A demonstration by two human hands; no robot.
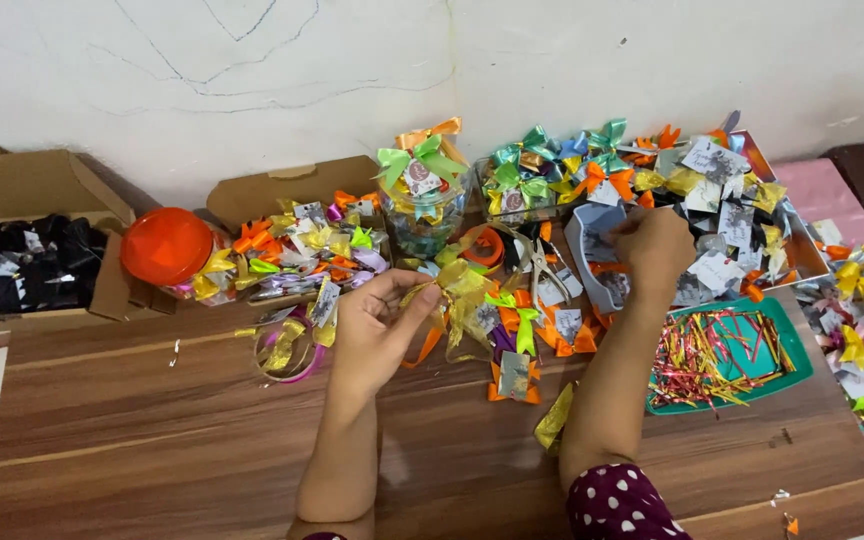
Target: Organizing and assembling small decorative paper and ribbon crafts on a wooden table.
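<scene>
The left hand point(377, 325) is raised over the wooden table point(152, 440), fingers curled, with thumb and forefinger pinching a gold ribbon bow point(457, 290). The bow hangs just right of the fingertips, its loops and tails spilling down toward the tabletop, and an orange ribbon strip point(424, 345) trails beneath it.

The right hand point(657, 250) reaches farther back, fingers bent and closed, dipping into a small grey-blue tray point(584, 245) that holds paper tags. What it grips, if anything, cannot be told, since the fingertips are hidden behind the knuckles. A dark maroon sleeve with white dots point(617, 505) shows at that elbow.

Between the 2 hands lie loose bows in green, orange and purple, with a pair of metal pliers point(542, 265) near the tray. Behind the left hand stands a clear jar point(422, 215) topped with a green bow, and left of it an open cardboard box point(292, 190) filled with mixed bows. An orange round lid point(165, 245) sits beside that box, and a second box with black bows point(22, 265) is at the far left. To the right, a green tray point(787, 345) holds a heap of shiny twist ties point(712, 355), and more bows with tags pile up behind it.
</scene>
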